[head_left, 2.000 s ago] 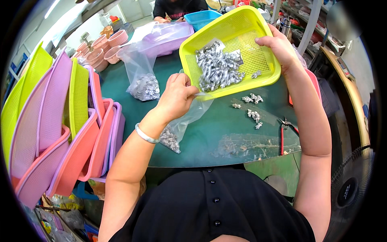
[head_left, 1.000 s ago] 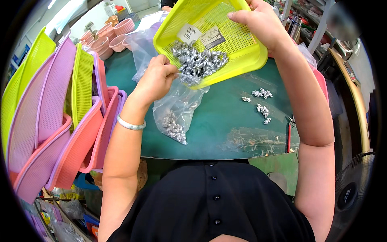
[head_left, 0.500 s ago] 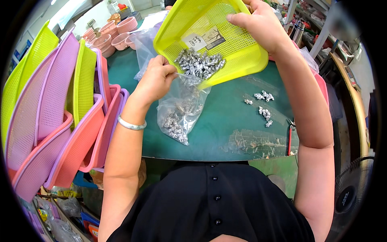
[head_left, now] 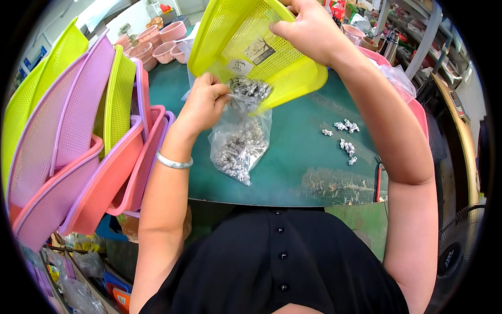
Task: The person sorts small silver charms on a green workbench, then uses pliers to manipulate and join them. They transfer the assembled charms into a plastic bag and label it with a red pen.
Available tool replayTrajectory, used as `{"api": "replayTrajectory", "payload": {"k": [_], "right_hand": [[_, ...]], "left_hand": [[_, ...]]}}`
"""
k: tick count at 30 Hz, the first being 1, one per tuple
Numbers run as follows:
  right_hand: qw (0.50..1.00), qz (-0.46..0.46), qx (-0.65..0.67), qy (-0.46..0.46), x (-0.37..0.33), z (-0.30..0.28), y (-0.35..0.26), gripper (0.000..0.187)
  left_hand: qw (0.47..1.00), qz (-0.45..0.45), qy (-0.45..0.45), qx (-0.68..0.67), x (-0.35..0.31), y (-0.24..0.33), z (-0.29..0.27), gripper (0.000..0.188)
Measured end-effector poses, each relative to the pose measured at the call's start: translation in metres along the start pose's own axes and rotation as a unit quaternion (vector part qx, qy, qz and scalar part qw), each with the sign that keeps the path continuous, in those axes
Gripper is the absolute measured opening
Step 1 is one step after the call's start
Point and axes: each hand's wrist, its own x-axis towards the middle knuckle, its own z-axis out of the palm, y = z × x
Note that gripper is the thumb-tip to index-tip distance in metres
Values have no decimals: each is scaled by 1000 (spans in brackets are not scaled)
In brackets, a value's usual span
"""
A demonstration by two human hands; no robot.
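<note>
The right hand (head_left: 314, 29) grips the tipped yellow basket (head_left: 246, 47) while the left hand (head_left: 205, 102) pinches the clear bag (head_left: 240, 144) open over the green table (head_left: 303, 167), most shiny metal bits (head_left: 238, 149) already inside, a few left at the rim.

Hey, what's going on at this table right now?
A person is tipping a yellow mesh basket with the right hand so small silvery metal parts slide into a clear plastic bag, which the left hand holds open at its mouth. The bag is partly filled. A few loose parts lie on the green table, with pink and yellow baskets stacked at the left.
</note>
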Motion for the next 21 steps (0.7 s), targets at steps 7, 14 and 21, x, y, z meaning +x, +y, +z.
{"api": "replayTrajectory", "payload": {"k": [7,14,21], "right_hand": [[956,-122,-265,22,-9,15,5,56],[938,-137,-316,35,-17,17,-8,57],[904,-220,-361,61,-24,21,-8,58]], "left_hand": [[1000,-2,12,-22,-12,1,-1,9],[999,24,44,-21,-24,3,-3,8],[998,44,31,-12,-27,7,-5,6]]}}
